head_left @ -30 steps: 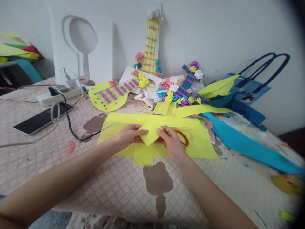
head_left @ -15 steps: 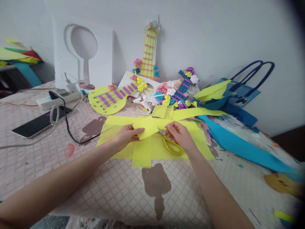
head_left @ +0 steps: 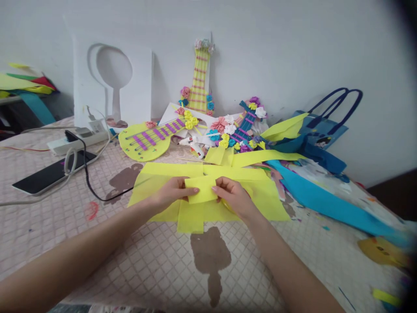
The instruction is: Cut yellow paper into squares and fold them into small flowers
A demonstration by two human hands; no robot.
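Observation:
My left hand (head_left: 172,192) and my right hand (head_left: 232,197) pinch the two ends of a small folded strip of yellow paper (head_left: 202,194) between them, just above a large yellow sheet (head_left: 267,195) spread on the table. Another yellow strip (head_left: 190,219) lies under the hands and reaches toward me. The yellow-handled scissors are hidden under my right hand, so I cannot tell whether it still holds them.
Behind the sheet lie a yellow paper guitar (head_left: 146,139), a glue gun (head_left: 195,145), flower-decorated guitar crafts (head_left: 199,82) and blue paper (head_left: 325,202). A blue bag (head_left: 321,128) stands at the right. A phone (head_left: 48,171), power strip (head_left: 76,139) and black cable (head_left: 89,178) lie left.
My right hand lifted yellow-handled scissors half a second ago; now it has come back to the yellow strip, and both hands hold it lower and flatter.

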